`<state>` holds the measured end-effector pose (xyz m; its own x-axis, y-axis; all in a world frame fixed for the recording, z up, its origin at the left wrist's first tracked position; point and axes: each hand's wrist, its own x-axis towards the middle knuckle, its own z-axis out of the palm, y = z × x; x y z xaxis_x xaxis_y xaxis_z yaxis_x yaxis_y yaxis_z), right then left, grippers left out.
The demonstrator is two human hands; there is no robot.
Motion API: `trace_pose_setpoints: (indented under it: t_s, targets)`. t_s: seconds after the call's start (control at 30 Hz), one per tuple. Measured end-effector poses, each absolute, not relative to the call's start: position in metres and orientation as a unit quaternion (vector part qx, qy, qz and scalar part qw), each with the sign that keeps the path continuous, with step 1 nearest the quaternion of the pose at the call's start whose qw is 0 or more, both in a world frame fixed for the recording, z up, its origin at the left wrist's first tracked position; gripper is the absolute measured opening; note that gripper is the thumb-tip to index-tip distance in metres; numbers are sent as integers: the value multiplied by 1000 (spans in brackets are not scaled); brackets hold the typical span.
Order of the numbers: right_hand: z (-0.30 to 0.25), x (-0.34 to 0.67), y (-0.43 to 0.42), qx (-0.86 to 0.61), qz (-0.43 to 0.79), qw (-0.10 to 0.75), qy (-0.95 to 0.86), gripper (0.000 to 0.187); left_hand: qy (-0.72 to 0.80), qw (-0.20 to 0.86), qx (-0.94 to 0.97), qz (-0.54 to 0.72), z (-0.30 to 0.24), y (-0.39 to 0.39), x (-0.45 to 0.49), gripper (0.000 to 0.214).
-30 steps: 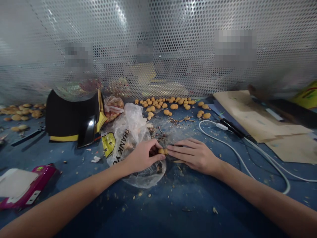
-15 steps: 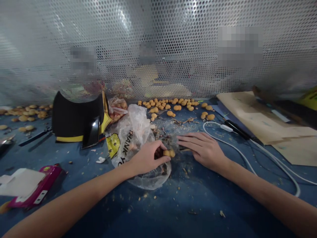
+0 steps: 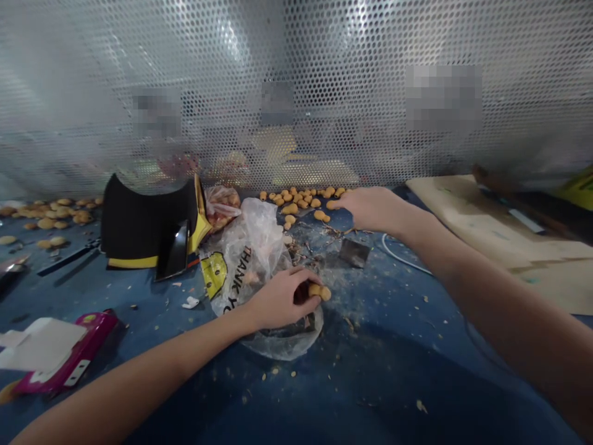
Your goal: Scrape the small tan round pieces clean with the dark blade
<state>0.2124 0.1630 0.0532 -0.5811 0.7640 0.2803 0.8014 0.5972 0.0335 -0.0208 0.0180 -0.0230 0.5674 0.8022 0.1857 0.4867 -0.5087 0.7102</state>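
My left hand [image 3: 285, 300] is closed round a small tan gourd [image 3: 319, 292], whose knobbly end sticks out past thumb and fingers. Under that hand lies a crumpled clear plastic bag [image 3: 266, 228] printed with "THANK YO" and a yellow face. At the back, my right hand [image 3: 370, 207] reaches down to the row of small gourds [image 3: 296, 199]. One finger meets a gourd [image 3: 332, 204]; the thumb and other fingers are hidden, so a grip on it cannot be made out. A dark square piece [image 3: 354, 253] lies on the blue table between my hands.
A perforated metal panel [image 3: 324, 99] rises behind the table. Black sheets with yellow backs [image 3: 143, 222] and a phone [image 3: 172, 250] stand left. A magenta device [image 3: 97, 324] is nearer. More gourds [image 3: 58, 213] lie far left. Brown paper [image 3: 449, 204] and a white cable [image 3: 403, 255] are right.
My right hand has moved away from me, from beside the left hand to the gourds at the back. The dark square piece now shows on the table. My left hand keeps its gourd.
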Motion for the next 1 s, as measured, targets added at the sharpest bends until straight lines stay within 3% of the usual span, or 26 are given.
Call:
trace_pose_setpoints:
  t_s: [0.03, 0.17, 0.3, 0.5, 0.8, 1.0]
  targets:
    - [56, 202, 165, -462, -83, 68, -880, 29, 391, 309, 828, 258, -23, 18, -21, 26]
    - [50, 166, 172, -460, -29, 10, -888, 27, 404, 349, 802, 268, -23, 18, -20, 25]
    - [29, 150, 184, -485, 10, 12, -875, 38, 418, 387, 773, 277, -21, 20, -21, 29]
    - [11, 142, 186, -493, -4, -7, -870, 34, 423, 375, 764, 310, -26, 21, -20, 26]
    - [19, 184, 114, -368, 34, 131, -920, 20, 443, 384, 751, 304, -28, 21, -19, 34]
    - [-9, 215, 59, -337, 93, 229, -909, 17, 445, 393, 740, 315, -31, 21, -19, 38]
